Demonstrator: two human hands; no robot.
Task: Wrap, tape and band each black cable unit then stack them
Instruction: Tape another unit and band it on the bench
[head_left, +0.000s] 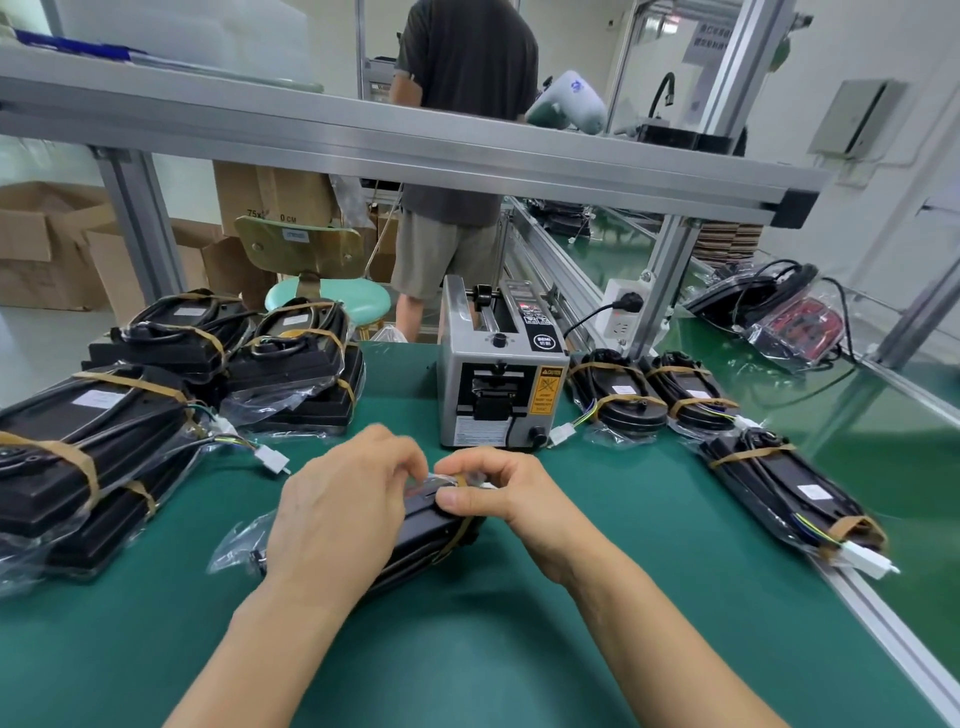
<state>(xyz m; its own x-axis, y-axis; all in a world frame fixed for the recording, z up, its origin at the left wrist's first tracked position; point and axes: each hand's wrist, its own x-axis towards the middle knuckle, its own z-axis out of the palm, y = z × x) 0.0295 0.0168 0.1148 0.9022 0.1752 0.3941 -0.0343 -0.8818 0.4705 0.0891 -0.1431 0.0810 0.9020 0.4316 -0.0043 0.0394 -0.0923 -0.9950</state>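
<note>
Two hands are working one black cable unit (421, 535) at about 6 o'clock on the green counter (597, 597), so I'd say we're in the taping/banding step right now. Going left to right: finished stack (171, 384) of banded units is sitting at 9 to 10 o'clock, then the left hand (337, 514) is draped over the unit with its fingers curled onto the top edge, grip pinching what looks like clear wrap or tape. Right hand (498, 493) is meeting it at the same spot, thumb and fingers clamped on that edge too. A tan band (460, 535) is already looping the unit's far end. Tape dispenser (498, 374) is sitting at 12 o'clock, more banded units (654, 389) at 1 to 3 o'clock.

Next move probably needs smoothing that piece down, then a second band before stacking.

Hard to tell whether it's tape or bag film between the fingers; the left hand is hiding most of the unit.
</note>
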